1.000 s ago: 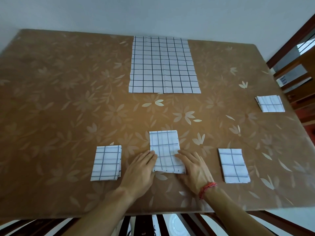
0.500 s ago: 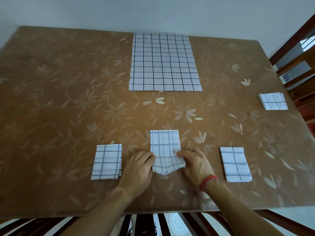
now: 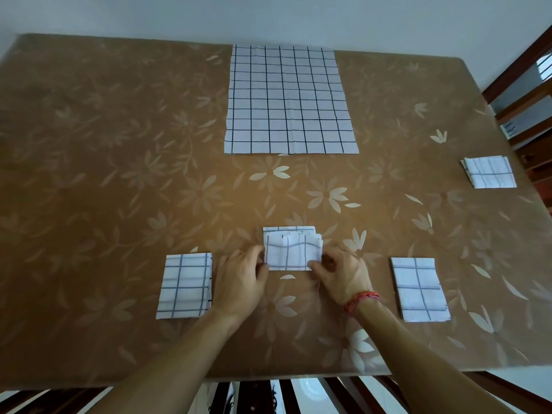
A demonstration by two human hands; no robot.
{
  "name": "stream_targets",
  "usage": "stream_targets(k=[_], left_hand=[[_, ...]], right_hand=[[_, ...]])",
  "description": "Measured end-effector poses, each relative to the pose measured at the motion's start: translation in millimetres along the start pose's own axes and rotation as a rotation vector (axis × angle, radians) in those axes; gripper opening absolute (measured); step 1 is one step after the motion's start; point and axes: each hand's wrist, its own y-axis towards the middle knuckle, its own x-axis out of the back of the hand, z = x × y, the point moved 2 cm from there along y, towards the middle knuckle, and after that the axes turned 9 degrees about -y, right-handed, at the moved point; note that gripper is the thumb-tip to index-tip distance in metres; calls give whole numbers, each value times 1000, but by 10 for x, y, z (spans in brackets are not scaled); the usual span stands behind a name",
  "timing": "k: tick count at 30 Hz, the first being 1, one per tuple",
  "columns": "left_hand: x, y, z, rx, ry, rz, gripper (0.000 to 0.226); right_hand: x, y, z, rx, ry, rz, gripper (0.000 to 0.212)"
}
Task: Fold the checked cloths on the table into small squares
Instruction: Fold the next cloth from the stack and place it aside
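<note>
Folding step: closing half-fold on the middle checked cloth (image 3: pixel 291 253), near-centre of the table (image 3: pixel 119 174) — its near edge is raised toward the far edge.
Left hand (image 3: pixel 242 276): pinches the flap's left side.
Right hand (image 3: pixel 340 276): pinches its right corner.
Next move: align the edges, then press the crease.
Far end: spread cloth (image 3: pixel 289 100) — not yet folded.

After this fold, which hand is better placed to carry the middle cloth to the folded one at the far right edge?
Probably the right. The right hand pinches the middle cloth at its right edge, nearer that folded cloth; the left hand, on the left edge, would have to reach across.
</note>
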Motion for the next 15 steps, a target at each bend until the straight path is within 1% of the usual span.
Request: stream_targets(k=[1,3,7,12,15], left_hand=[[0,23,0,8,-5,1,20],[3,53,-15,15,8,-5,23],[-6,105,-25,-3,85,-13,31],[-73,134,74,-35,211,24,43],[-76,137,81,-122,289,11,50]], right_hand=[[-8,17,3,-7,12,1,15],[-32,55,-1,-30,26,-1,7],[-60,109,13,-81,50,3,26],[-58,143,30,-101,59,-7,25],[-68,164,41,-116,63,-11,26]])
